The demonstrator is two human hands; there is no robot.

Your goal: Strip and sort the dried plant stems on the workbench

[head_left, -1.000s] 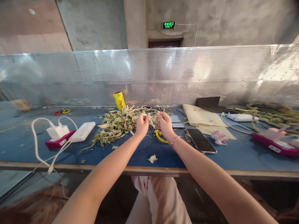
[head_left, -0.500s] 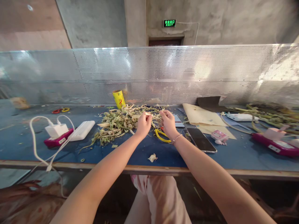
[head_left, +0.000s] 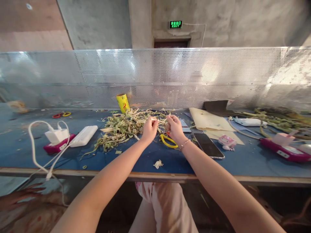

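My left hand (head_left: 149, 130) is closed in a pinch, with a pale bit of plant (head_left: 153, 119) showing at the fingertips. Close to its right, my right hand (head_left: 175, 128) pinches too; a small pale tip shows above its fingers, too small to name surely. Thin pale strands lie in the gap between the hands, and whether they are held or rest behind I cannot tell. A heap of wilted green and straw-coloured plant scraps (head_left: 121, 131) spreads left of and behind my hands. Beneath my right hand, a yellow scissor handle (head_left: 168, 142) shows; the rest is partly hidden.
A yellow cardboard tube (head_left: 123, 103) stands behind the heap. Power strips (head_left: 55, 148) with cables and a white power bank (head_left: 84, 136) lie left. Right are a phone (head_left: 209, 146), a pink case (head_left: 227, 142), paper sheets (head_left: 206, 119) and stalks. Another person's hand (head_left: 23, 194) is lower left.
My hands stay almost in place, both still pinching. The view has shifted slightly, and the other person's hand at the lower left has moved a little.
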